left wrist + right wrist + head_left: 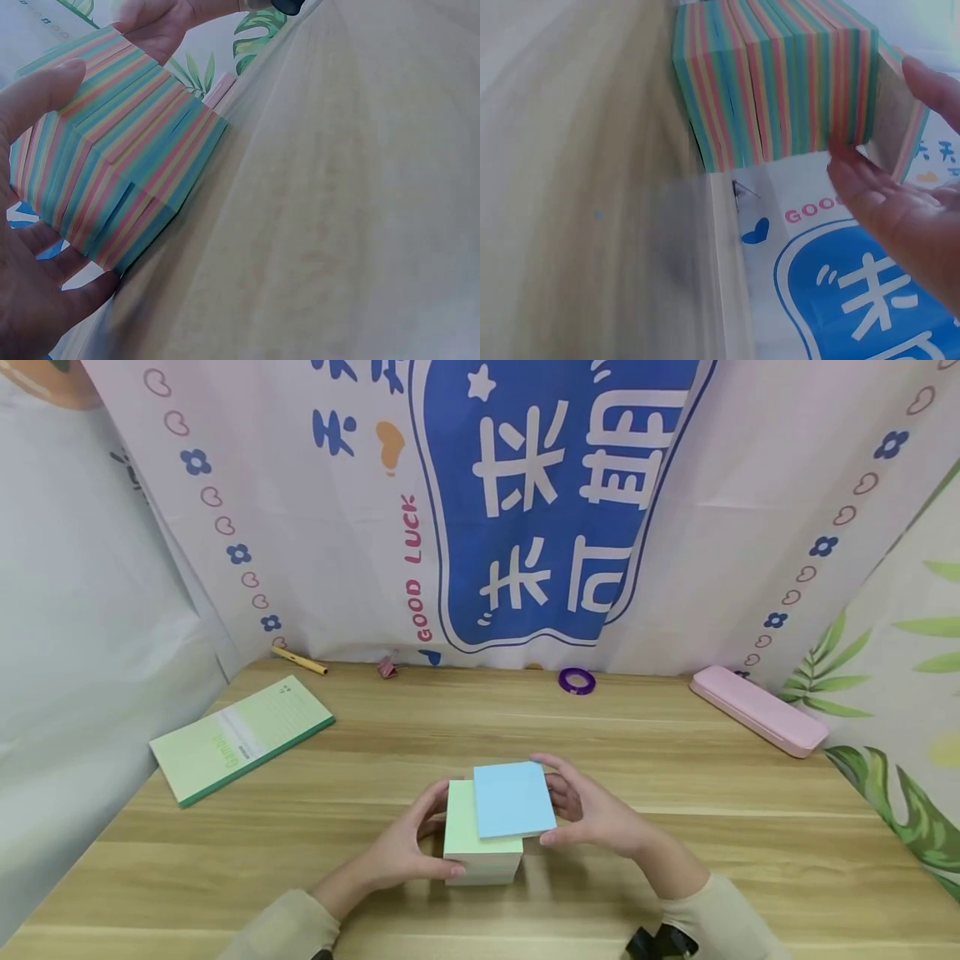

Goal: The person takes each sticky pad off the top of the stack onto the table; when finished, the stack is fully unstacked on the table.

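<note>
A tall stack of sticky notes [483, 868] with a pale green top sheet stands near the front of the table. Its sides show pink, yellow, green and blue layers in the left wrist view. My left hand [408, 847] grips this stack, thumb at the near face and fingers round the far side. My right hand [596, 814] holds a thin blue-topped sticky note pad [513, 800] between thumb and fingers. That pad lies over the stack's top, shifted right and jutting past its edge. In the right wrist view the pad [900, 112] tilts away from the stack [780, 90].
A green notebook [243, 735] lies at the left, with a yellow pen [300, 660] behind it. Along the back edge are a pink binder clip [387, 667] and a purple tape roll [577, 681]. A pink case [757, 710] lies at the back right, by the printed cloth [300, 527].
</note>
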The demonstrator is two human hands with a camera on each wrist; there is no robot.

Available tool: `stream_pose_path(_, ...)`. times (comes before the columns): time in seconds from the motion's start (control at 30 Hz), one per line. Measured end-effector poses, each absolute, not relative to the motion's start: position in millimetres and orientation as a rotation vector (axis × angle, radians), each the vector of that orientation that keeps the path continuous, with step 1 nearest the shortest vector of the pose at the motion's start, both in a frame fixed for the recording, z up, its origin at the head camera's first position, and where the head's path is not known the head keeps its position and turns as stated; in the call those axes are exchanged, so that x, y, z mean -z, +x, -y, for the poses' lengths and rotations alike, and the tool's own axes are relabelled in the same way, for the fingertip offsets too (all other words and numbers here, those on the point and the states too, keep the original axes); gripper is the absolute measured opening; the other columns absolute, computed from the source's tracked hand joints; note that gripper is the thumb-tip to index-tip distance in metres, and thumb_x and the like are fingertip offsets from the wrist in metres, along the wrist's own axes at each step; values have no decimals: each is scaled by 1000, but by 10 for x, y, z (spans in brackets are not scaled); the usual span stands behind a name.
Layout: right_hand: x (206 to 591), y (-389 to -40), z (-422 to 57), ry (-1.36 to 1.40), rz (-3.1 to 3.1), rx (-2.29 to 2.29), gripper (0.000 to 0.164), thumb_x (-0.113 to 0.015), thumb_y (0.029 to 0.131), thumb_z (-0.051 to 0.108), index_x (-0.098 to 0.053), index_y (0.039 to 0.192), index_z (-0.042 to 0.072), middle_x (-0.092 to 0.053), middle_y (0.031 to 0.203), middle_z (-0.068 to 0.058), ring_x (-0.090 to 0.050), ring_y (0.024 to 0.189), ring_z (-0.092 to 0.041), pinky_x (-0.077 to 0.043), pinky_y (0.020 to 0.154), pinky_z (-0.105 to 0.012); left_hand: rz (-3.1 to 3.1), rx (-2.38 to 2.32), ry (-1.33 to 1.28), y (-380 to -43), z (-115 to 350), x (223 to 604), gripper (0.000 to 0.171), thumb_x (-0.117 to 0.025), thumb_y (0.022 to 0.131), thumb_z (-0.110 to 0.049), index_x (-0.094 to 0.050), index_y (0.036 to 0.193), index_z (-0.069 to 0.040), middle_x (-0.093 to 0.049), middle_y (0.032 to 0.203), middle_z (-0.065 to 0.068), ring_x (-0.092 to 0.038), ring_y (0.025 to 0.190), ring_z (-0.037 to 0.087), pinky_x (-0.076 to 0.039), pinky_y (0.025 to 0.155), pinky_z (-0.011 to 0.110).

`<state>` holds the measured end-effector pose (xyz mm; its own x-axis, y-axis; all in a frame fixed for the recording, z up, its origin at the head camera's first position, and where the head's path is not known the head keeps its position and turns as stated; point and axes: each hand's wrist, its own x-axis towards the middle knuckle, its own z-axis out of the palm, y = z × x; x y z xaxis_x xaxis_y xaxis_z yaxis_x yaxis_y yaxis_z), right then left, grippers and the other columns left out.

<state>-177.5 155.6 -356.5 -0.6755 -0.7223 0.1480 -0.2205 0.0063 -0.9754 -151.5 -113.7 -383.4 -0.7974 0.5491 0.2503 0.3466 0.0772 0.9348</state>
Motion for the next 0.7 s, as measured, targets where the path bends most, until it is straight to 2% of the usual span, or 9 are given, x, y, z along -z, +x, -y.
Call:
stream_pose_path(0.13, 3553, -1810, -1606, -918, -1754, 1778, 85, -62, 73, -7, -8, 136, 7, -32, 127, -25, -39, 112, -33, -38, 87, -38, -2177, -1809, 917, -1517, 1147, 3833, 84, -75, 64, -4, -25, 131, -5, -40, 120, 14, -37, 111, 31, -30, 90, 48)
stream_pose_path(0.3, 3522, -1839, -1656, -852, -1688, 1834, 86, -59, 71, -14, -6, 136, 6, -31, 127, -25, -44, 107, -32, -43, 80, -38, -2176, -1808, 913, -1514, 1145, 3827, 83, -74, 65, -4, -25, 132, -6, -40, 121, 13, -36, 111, 31, -30, 90, 48)
stream_pose_path(0.57, 3418, -1963, -1720, -868, -1694, 1901, 85, -53, 70, -19, -5, 136, 7, -34, 125, -24, -47, 103, -31, -46, 74, -35, -2179, -1805, 909, -1508, 1146, 3838, 84, -74, 65, -4, -24, 132, -5, -39, 121, 14, -36, 112, 31, -31, 91, 45)
stream_pose_path(0.7, 3385, -2128, -1693, -812, -1731, 1968, 85, -51, 71, -20, -5, 136, 9, -36, 122, -24, -51, 97, -26, -46, 72, -31, -2187, -1798, 896, -1556, 1167, 3949, 86, -74, 65, -5, -23, 134, -12, -39, 123, 11, -36, 112, 29, -31, 91, 43)
